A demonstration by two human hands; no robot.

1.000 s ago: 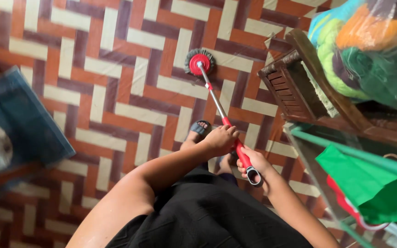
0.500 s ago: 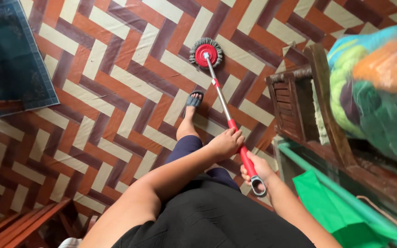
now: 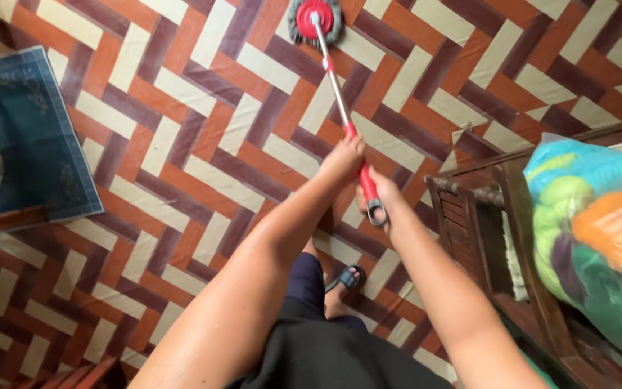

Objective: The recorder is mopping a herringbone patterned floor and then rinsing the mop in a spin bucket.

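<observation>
A mop with a round red and grey head (image 3: 314, 20) rests on the herringbone floor at the top of the head view. Its thin metal pole (image 3: 332, 83) runs down toward me and ends in a red handle (image 3: 368, 189) with a grey loop. My left hand (image 3: 343, 160) grips the pole where the red handle begins. Just below it, my right hand (image 3: 381, 191) holds the handle near the loop. My foot in a dark sandal (image 3: 345, 279) stands on the floor under my arms.
A blue rug (image 3: 26, 137) lies at the left, by a wooden edge (image 3: 1, 222). A dark wooden piece of furniture (image 3: 484, 223) stands at the right, with a clear bag of colourful fabric (image 3: 599, 238) on it. The floor (image 3: 181, 144) is patterned in brown, orange and cream.
The mop head has been pushed farther away from me, with both arms stretched out along the handle. The view has swung, so the rug and the furniture sit differently in frame.
</observation>
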